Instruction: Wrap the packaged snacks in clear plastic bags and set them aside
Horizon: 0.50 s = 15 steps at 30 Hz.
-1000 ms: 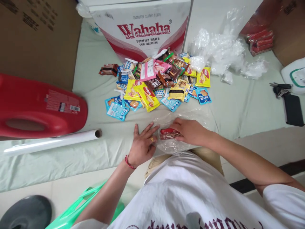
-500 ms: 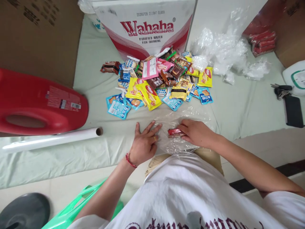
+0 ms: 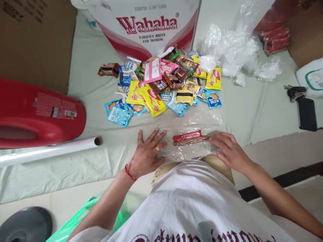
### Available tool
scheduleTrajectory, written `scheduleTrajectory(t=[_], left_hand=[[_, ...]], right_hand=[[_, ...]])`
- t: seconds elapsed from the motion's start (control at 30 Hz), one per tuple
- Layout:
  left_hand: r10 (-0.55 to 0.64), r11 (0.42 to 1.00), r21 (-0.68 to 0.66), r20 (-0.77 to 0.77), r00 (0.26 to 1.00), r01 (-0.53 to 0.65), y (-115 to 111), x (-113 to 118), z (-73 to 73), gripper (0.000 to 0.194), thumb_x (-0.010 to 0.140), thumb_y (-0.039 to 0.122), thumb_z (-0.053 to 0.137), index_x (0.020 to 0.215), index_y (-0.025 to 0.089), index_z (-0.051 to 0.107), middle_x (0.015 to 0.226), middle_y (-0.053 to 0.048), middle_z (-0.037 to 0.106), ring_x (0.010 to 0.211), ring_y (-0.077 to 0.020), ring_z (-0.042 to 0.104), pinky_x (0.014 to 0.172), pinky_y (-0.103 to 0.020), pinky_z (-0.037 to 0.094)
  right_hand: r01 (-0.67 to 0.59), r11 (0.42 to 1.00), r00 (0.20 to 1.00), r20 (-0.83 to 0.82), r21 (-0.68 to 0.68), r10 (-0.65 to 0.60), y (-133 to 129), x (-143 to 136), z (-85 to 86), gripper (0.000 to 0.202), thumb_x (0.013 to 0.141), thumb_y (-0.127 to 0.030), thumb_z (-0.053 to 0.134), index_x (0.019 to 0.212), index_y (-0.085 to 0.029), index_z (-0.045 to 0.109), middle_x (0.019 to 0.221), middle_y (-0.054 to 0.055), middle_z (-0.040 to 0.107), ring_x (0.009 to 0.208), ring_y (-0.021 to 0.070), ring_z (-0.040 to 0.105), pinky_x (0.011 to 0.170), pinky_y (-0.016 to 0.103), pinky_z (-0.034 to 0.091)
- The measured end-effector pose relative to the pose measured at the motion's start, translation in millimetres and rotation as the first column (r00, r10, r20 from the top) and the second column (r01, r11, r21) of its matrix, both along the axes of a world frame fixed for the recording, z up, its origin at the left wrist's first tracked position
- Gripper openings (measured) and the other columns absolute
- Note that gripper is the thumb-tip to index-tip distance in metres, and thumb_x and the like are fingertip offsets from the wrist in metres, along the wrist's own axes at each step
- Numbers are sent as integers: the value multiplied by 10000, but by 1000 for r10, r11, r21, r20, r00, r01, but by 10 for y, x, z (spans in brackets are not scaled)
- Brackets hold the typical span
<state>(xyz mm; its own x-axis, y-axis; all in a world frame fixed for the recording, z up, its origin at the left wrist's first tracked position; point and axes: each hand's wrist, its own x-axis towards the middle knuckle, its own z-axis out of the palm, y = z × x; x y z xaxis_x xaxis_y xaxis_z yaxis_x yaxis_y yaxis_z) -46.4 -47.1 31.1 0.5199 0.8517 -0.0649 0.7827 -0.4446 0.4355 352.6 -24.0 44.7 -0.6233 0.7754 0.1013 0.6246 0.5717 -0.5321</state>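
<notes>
Clear plastic film [image 3: 180,154] lies on the cloth-covered surface [image 3: 75,171], with red-wrapped sticks [image 3: 187,135] on it between the 2 hands. The left hand [image 3: 148,153] rests with fingers spread at the film's left edge; the right hand [image 3: 231,151] has its fingers parted over the right side, close by the sticks' end, gripping none of them. Uneven pulling could wrinkle or tear the thin film, or skew the sticks. Compared with 0.5 s ago, the right fingers have let go of the sticks and sit farther right.
</notes>
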Motion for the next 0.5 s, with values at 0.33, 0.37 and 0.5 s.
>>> scheduleTrajectory(t=[0.33, 0.37, 0.5], left_hand=[[90, 996, -11, 53, 995, -89, -25, 26, -25, 209, 875, 279, 616, 1043, 249, 737, 1637, -123, 470, 1588, -397, 289, 1236, -779, 10], [94, 996, -15, 58, 994, -93, -30, 27, -28, 218, 864, 263, 611, 1043, 249, 735, 1637, -117, 472, 1592, -392, 282, 1239, -775, 5], [98, 995, -15, 50, 994, -98, -41, 44, -49, 259, 847, 347, 678, 1083, 252, 725, 1623, -119, 491, 1591, -411, 272, 1240, -779, -2]], right_hand=[[28, 876, 940, -285, -482, -187, 654, -281, 325, 271, 969, -495, 647, 990, -258, 777, 1011, 80, 745, 934, 236, 694, 879, 382, 543], [45, 844, 929, -288, -534, -232, 704, -308, 299, 293, 950, -516, 666, 974, -244, 773, 965, 70, 743, 892, 225, 688, 848, 363, 537], [143, 709, 883, -233, -691, -406, 826, -367, 84, 398, 881, -582, 706, 986, -203, 765, 808, 25, 700, 683, 158, 584, 642, 284, 440]])
